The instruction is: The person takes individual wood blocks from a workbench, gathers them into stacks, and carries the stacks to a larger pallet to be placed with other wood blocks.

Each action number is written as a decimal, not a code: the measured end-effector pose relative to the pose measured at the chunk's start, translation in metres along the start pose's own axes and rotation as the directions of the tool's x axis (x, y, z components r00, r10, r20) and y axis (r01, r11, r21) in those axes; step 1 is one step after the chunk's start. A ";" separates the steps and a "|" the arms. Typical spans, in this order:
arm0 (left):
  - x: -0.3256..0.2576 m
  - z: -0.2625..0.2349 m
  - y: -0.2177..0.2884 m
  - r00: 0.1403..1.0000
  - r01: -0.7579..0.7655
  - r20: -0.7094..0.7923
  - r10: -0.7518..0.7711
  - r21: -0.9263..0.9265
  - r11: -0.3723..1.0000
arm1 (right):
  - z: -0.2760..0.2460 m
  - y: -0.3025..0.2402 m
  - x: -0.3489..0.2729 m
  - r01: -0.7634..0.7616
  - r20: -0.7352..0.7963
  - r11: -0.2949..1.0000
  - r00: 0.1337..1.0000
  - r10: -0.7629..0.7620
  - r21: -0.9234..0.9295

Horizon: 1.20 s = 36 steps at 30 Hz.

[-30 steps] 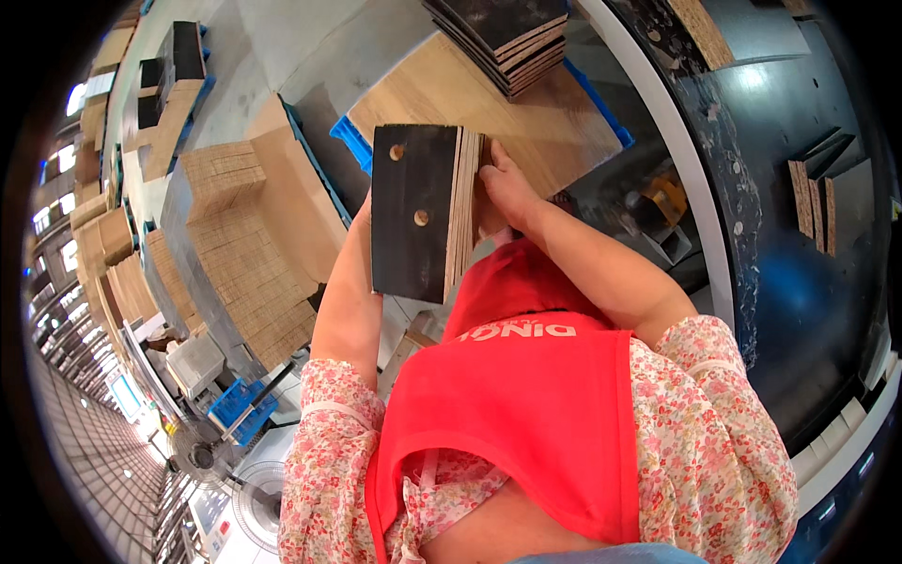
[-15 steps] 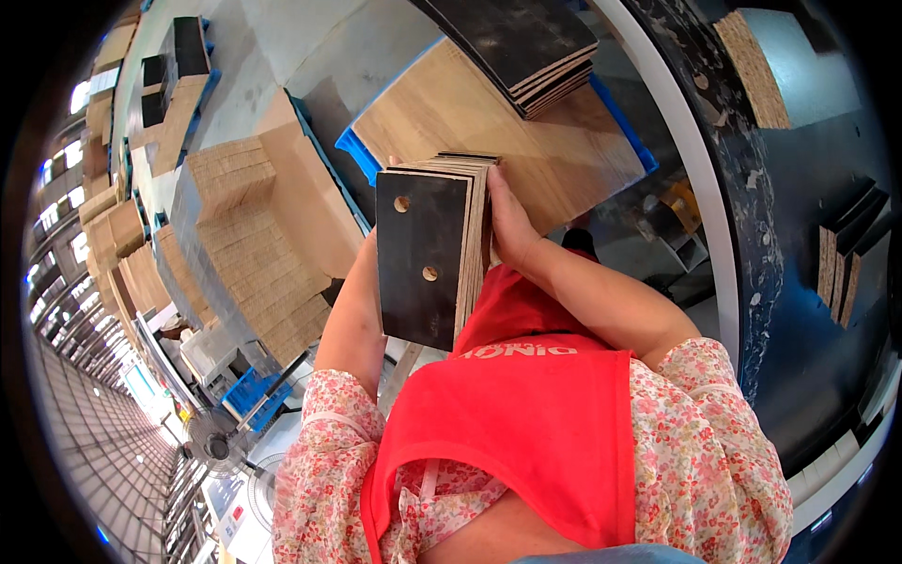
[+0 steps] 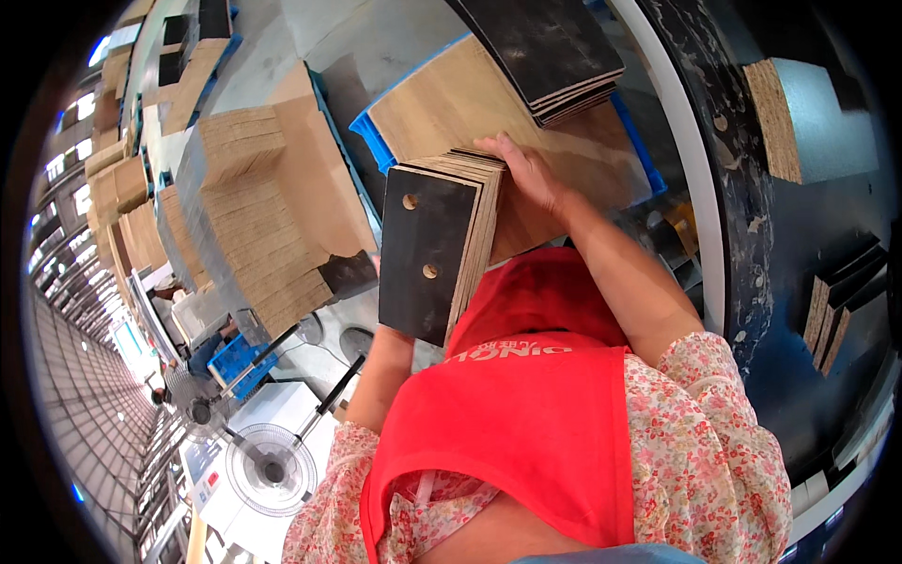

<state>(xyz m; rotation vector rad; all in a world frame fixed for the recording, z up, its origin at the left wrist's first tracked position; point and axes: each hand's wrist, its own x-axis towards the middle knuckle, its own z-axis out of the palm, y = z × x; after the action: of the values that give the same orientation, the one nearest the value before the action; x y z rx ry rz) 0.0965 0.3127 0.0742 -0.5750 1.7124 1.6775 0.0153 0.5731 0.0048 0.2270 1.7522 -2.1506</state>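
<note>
A stack of black-faced wooden boards (image 3: pixel 427 254) stands tilted in front of my red apron, its front board pierced by two round holes. My left hand (image 3: pixel 377 264) supports the stack from its left and underside; most of the fingers are hidden behind the boards. At the far right corner of the stack, my right hand (image 3: pixel 531 177) lies with its fingers stretched out, the tips touching the board edges. Beneath and beyond is a wooden panel (image 3: pixel 427 113) on a blue pallet (image 3: pixel 373 143), bearing a pile of black boards (image 3: pixel 550 52).
To the left, an open carton (image 3: pixel 324 179) stands beside rows of stacked tan boards (image 3: pixel 249 211). On the right runs a dark worktable (image 3: pixel 799 244) with a pale edge, holding a grey-topped block (image 3: pixel 822 117) and several black pieces (image 3: pixel 841 301). Standing fans (image 3: pixel 271 467) are at lower left.
My right hand has loosened from the stack's right side and shifted to its far corner, fingers straightened. The boards have fanned slightly, and the view has turned a little.
</note>
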 end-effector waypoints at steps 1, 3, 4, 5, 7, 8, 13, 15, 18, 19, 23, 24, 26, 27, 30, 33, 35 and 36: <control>-0.009 0.004 -0.012 0.999 -0.037 -0.027 0.038 0.033 0.999 | -0.002 0.003 0.006 -0.010 0.035 1.000 0.999 0.010 -0.006; -0.017 0.013 -0.030 0.993 -0.096 -0.055 0.102 0.110 0.989 | -0.006 0.007 0.016 -0.031 0.100 0.999 0.994 0.033 -0.023; -0.019 0.017 -0.035 0.990 -0.118 -0.066 0.128 0.148 0.982 | -0.007 0.008 0.019 -0.059 0.110 0.998 0.992 0.058 0.006; -0.020 0.018 -0.038 0.987 -0.134 -0.067 0.147 0.176 0.975 | -0.007 0.010 0.020 -0.067 0.117 0.998 0.991 0.066 0.009; -0.019 0.021 -0.040 0.983 -0.158 -0.060 0.175 0.227 0.961 | -0.008 0.009 0.022 -0.078 0.131 0.997 0.988 0.076 0.013; -0.019 0.024 -0.042 0.981 -0.167 -0.054 0.185 0.244 0.955 | -0.008 0.010 0.024 -0.082 0.145 0.997 0.986 0.081 0.004; -0.021 0.035 -0.054 0.974 -0.198 -0.046 0.223 0.314 0.929 | -0.006 0.019 0.029 -0.127 0.174 0.992 0.977 0.125 -0.002; -0.020 0.038 -0.055 0.975 -0.196 -0.036 0.219 0.321 0.927 | -0.009 0.015 0.028 -0.133 0.191 0.990 0.972 0.138 -0.039; -0.019 0.041 -0.050 0.983 -0.172 -0.013 0.185 0.305 0.937 | -0.008 0.013 0.027 -0.126 0.188 0.988 0.972 0.141 -0.088; -0.018 0.038 -0.054 0.985 -0.164 -0.006 0.174 0.315 0.935 | -0.008 0.013 0.028 -0.120 0.182 0.987 0.974 0.137 -0.105; -0.020 0.046 -0.042 0.980 -0.184 -0.043 0.193 0.158 0.970 | -0.008 0.050 0.044 -0.134 0.128 0.978 0.980 0.155 -0.161; -0.024 0.049 -0.038 0.976 -0.194 -0.059 0.207 0.180 0.964 | -0.007 0.038 0.037 -0.132 0.137 0.981 0.979 0.151 -0.144; -0.027 0.058 -0.021 0.964 -0.214 -0.037 0.264 0.482 0.849 | -0.006 0.031 0.032 -0.124 0.140 0.985 0.980 0.140 -0.118; -0.026 0.055 -0.027 0.976 -0.189 -0.046 0.211 0.289 0.939 | -0.006 0.030 0.031 -0.118 0.140 0.987 0.981 0.133 -0.111; -0.017 0.043 -0.043 0.991 -0.134 -0.032 0.132 -0.070 0.988 | -0.002 0.027 0.027 -0.077 0.092 0.997 0.993 0.075 0.018; -0.021 0.037 -0.046 0.993 -0.115 -0.044 0.107 -0.260 0.959 | 0.010 0.017 0.007 -0.051 -0.110 0.984 0.991 0.070 0.170; -0.026 0.024 -0.036 0.999 0.040 0.019 -0.040 -0.767 0.641 | 0.018 0.012 -0.009 -0.016 -0.259 0.978 0.963 0.071 0.207; -0.033 0.018 -0.029 0.999 -0.011 -0.039 -0.027 -0.749 0.662 | 0.023 0.011 -0.016 0.009 -0.311 0.980 0.949 0.054 0.197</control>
<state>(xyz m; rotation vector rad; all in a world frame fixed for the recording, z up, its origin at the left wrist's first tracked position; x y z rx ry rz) 0.1419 0.3235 0.0785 -0.9920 0.9513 2.3702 0.0362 0.5513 0.0056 0.6734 1.6813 -2.3757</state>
